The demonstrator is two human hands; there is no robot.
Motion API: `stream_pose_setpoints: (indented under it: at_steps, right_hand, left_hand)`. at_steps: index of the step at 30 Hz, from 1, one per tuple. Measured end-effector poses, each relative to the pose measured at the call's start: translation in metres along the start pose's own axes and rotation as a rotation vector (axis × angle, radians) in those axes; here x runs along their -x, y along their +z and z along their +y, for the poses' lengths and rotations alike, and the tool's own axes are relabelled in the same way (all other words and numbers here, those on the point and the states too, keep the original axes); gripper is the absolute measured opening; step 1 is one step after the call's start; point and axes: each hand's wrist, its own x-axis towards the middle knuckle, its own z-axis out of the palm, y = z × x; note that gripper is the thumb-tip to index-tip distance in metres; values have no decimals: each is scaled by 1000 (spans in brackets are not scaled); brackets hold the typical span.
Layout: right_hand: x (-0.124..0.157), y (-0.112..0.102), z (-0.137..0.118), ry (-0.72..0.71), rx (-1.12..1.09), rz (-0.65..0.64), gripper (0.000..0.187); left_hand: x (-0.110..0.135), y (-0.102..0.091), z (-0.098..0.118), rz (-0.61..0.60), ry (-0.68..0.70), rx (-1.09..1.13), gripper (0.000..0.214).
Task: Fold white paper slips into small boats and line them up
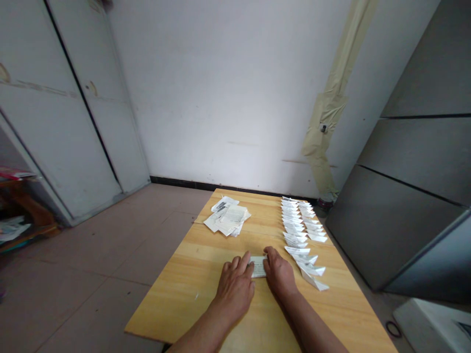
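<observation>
Nearest, the left hand [237, 280] grips the left end of a small paper [259, 266], thumb at its edge and forefinger laid along it, while the right hand [278, 274], fingers curled in, grasps the right end. Whether any fingertip reaches underneath, I cannot tell. The paper lies between the hands on the worktop [176, 294], toward its near half and roughly midway across.

It should weigh next to nothing and bend readily, a little stiffer wherever it is doubled; it would likely crease for good under a firm press, tear if pulled hard, and slide on the smooth wood unless held down. The two short ends, where the hands are, look the best hold, with flat fingertips rather than a tight pinch.

In looks it is a narrow, pale, slightly greenish oblong, apparently folded, with faint lines of print too small to read; its ends are hidden by the fingers.

Just right of the right hand and beyond, white folded papers [294, 226] with pointed ends run away in two columns. Farther off on the left, loose sheets [231, 218] overlap in an untidy pile, some printed.
</observation>
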Motion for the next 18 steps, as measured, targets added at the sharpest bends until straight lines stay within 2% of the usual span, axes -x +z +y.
stream_pose_setpoints:
  at_steps: [6, 9, 12, 18]
  right_hand:
    - [3, 3, 0, -40, 114, 68, 17]
    - [4, 4, 1, -106, 182, 134, 14]
    - [5, 6, 4, -167, 233, 180, 18]
    - [6, 6, 5, -196, 270, 190, 16]
  left_hand:
    - [-4, -3, -1, -37, 41, 4, 41]
    - [-4, -4, -1, -44, 45, 1, 41]
    - [-5, -5, 0, -57, 44, -5, 40]
    - [-5, -8, 1, -81, 78, -47, 30]
